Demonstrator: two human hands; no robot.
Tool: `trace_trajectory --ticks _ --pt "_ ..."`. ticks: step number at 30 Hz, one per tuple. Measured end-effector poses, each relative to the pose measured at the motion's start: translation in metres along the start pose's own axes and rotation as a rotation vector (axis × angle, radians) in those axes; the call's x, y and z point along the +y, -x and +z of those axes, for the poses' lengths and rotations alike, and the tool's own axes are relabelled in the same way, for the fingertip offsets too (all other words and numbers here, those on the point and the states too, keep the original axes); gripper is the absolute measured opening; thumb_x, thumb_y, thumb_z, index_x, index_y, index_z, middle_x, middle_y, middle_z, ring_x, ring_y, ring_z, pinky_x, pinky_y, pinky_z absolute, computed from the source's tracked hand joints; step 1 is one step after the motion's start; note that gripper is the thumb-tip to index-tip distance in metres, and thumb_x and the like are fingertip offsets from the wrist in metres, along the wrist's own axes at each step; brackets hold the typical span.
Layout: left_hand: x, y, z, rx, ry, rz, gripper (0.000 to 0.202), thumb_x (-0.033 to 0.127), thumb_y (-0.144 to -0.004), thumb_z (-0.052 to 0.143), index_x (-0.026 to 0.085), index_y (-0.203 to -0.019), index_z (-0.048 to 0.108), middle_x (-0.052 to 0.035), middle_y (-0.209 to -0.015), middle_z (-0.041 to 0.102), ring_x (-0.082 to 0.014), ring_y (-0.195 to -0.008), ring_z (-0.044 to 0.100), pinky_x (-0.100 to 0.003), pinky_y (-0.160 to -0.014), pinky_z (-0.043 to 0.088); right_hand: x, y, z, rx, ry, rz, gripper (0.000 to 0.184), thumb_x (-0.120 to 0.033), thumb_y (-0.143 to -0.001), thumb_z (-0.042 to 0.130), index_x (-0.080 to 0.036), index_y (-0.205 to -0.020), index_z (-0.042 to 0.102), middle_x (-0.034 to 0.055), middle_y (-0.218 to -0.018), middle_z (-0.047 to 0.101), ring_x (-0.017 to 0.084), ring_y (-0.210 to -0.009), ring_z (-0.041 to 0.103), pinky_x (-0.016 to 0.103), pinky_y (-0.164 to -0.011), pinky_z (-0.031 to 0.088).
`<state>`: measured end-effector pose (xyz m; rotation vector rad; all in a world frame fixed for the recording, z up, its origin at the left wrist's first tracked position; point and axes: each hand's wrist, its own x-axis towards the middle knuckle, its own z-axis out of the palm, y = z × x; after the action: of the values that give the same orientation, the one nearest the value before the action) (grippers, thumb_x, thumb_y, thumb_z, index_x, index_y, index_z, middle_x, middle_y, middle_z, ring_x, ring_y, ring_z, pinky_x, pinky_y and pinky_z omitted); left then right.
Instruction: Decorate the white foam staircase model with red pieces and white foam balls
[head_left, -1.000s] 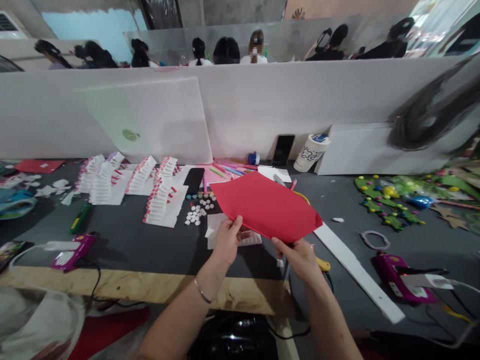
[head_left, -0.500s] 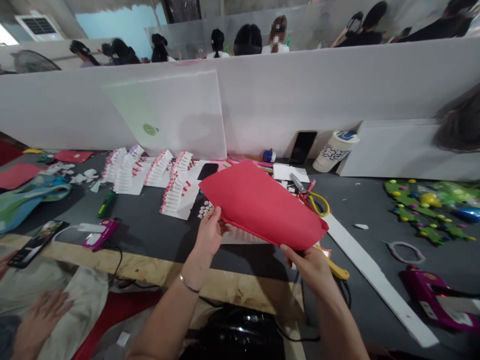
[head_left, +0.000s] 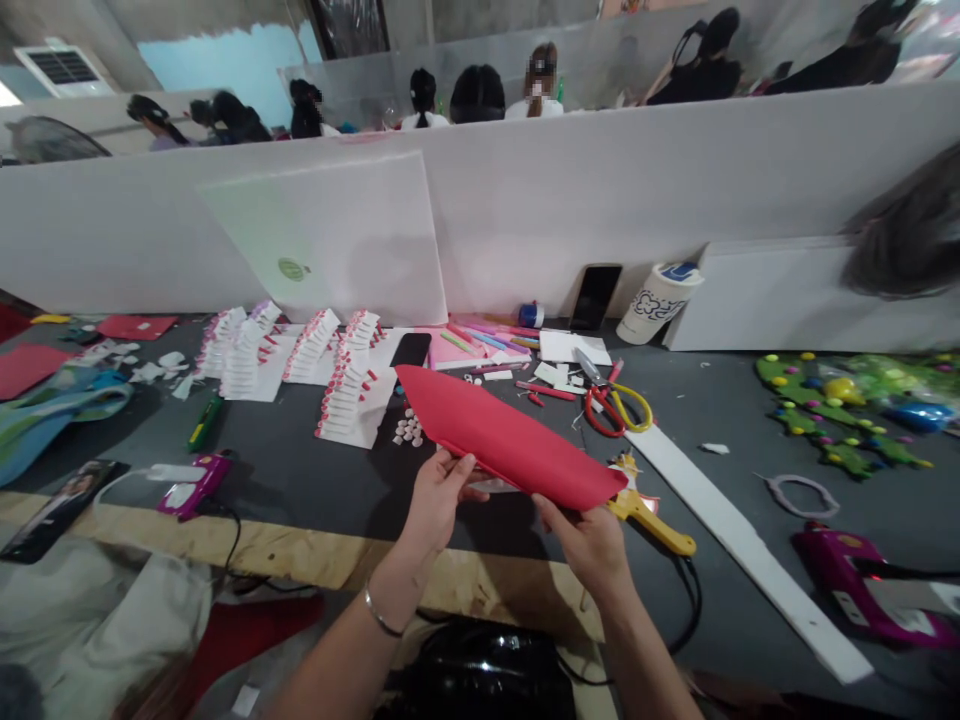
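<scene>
Between my hands is a red sheet, folded or curled over along its near edge and held above the table. My left hand pinches that near edge left of its middle, thumb on top. My right hand grips the same edge near its right end. Part of a white card underneath is mostly covered by the sheet. A yellow glue gun lies just right of my right hand. Small white pieces lie beyond my left hand, and scissors with red and yellow handles rest behind the sheet.
White cards with rows of red-tipped pieces stand left of centre. A paper cup and a phone lean near the partition. A long white strip crosses the right side, near a purple device. Another person's sleeve is at lower left.
The red sheet has come lower and nearer, tilted so less of its face shows. The pens and scissors behind it are now uncovered. Both hands still hold its near edge.
</scene>
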<state>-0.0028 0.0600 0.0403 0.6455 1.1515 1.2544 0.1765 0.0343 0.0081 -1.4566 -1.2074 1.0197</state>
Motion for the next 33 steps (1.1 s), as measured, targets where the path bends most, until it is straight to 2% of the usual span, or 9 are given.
trace_trajectory --ticks 3,6,9,11,14,19,26,30,33 --pt "0.006 -0.002 -0.003 -0.02 -0.044 0.006 0.043 0.044 -0.063 0.084 0.013 -0.088 0.067 -0.007 -0.079 0.075 -0.0191 -0.067 0.071 -0.021 -0.046 0.052 0.01 0.0 -0.005 0.019 -0.252 0.107 0.041 -0.055 -0.061 0.081 -0.017 -0.077 0.073 0.0059 -0.067 0.074 0.022 -0.057 0.068 0.031 -0.054 0.055" --pt "0.014 -0.004 -0.011 -0.054 -0.092 -0.003 0.042 0.044 -0.062 0.084 0.013 -0.086 0.068 -0.0066 -0.078 0.075 -0.0185 -0.066 0.071 -0.021 -0.046 0.052 0.015 -0.006 -0.013 0.068 -0.524 0.194 0.047 -0.055 -0.065 0.081 -0.021 -0.097 0.073 0.0081 -0.094 0.078 0.026 -0.081 0.073 0.038 -0.071 0.06" --pt "0.021 -0.006 -0.016 -0.073 -0.143 -0.027 0.042 0.043 -0.061 0.085 0.013 -0.083 0.067 -0.0064 -0.077 0.074 -0.0184 -0.065 0.07 -0.021 -0.045 0.053 0.015 -0.016 -0.02 0.052 -0.543 0.248 0.044 -0.049 -0.068 0.082 -0.023 -0.103 0.073 0.0078 -0.103 0.077 0.026 -0.096 0.071 0.041 -0.085 0.057" --pt "0.026 -0.007 -0.018 -0.064 -0.165 -0.034 0.042 0.042 -0.06 0.086 0.012 -0.083 0.067 -0.0064 -0.077 0.074 -0.0183 -0.064 0.07 -0.021 -0.044 0.053 0.013 -0.023 -0.023 0.028 -0.502 0.235 0.045 -0.047 -0.067 0.084 -0.022 -0.103 0.073 0.0077 -0.105 0.077 0.026 -0.097 0.071 0.04 -0.089 0.056" --pt "0.035 -0.01 -0.021 -0.055 -0.161 -0.04 0.042 0.039 -0.059 0.087 0.012 -0.086 0.069 -0.0062 -0.079 0.074 -0.0169 -0.064 0.07 -0.02 -0.045 0.054 0.008 -0.028 -0.023 -0.036 -0.469 0.163 0.045 -0.049 -0.067 0.083 -0.021 -0.1 0.074 0.0074 -0.101 0.077 0.024 -0.091 0.071 0.037 -0.085 0.056" --pt "0.053 -0.019 -0.029 -0.062 -0.135 -0.06 0.04 0.028 -0.057 0.088 0.013 -0.09 0.07 -0.0065 -0.083 0.076 -0.0154 -0.062 0.07 -0.019 -0.045 0.055 0.003 -0.026 -0.014 -0.127 -0.358 0.115 0.04 -0.053 -0.07 0.078 -0.018 -0.088 0.072 0.005 -0.081 0.075 0.019 -0.072 0.067 0.031 -0.067 0.056" --pt "0.07 -0.031 -0.032 -0.035 -0.166 -0.036 0.033 0.02 -0.058 0.087 0.011 -0.085 0.071 -0.0052 -0.078 0.075 -0.0119 -0.055 0.066 -0.017 -0.042 0.055 -0.008 -0.025 -0.006 -0.163 -0.307 0.067 0.041 -0.054 -0.074 0.073 -0.017 -0.092 0.069 0.0052 -0.081 0.074 0.018 -0.068 0.066 0.029 -0.06 0.054" --pt "0.072 -0.029 -0.049 0.057 -0.15 -0.076 0.029 0.012 -0.061 0.083 0.011 -0.087 0.071 -0.0041 -0.076 0.074 -0.0114 -0.054 0.066 -0.017 -0.043 0.056 -0.003 -0.023 -0.026 -0.158 -0.262 0.087 0.045 -0.053 -0.077 0.071 -0.019 -0.107 0.067 0.0093 -0.093 0.077 0.021 -0.078 0.072 0.029 -0.061 0.055" --pt "0.076 -0.022 -0.065 0.166 -0.103 -0.108 0.023 0.004 -0.065 0.078 0.012 -0.085 0.07 -0.002 -0.074 0.074 -0.0103 -0.053 0.066 -0.015 -0.042 0.054 0.008 -0.024 -0.054 -0.061 -0.164 0.099 0.048 -0.055 -0.077 0.07 -0.019 -0.108 0.068 0.0121 -0.1 0.077 0.022 -0.078 0.073 0.031 -0.062 0.056"
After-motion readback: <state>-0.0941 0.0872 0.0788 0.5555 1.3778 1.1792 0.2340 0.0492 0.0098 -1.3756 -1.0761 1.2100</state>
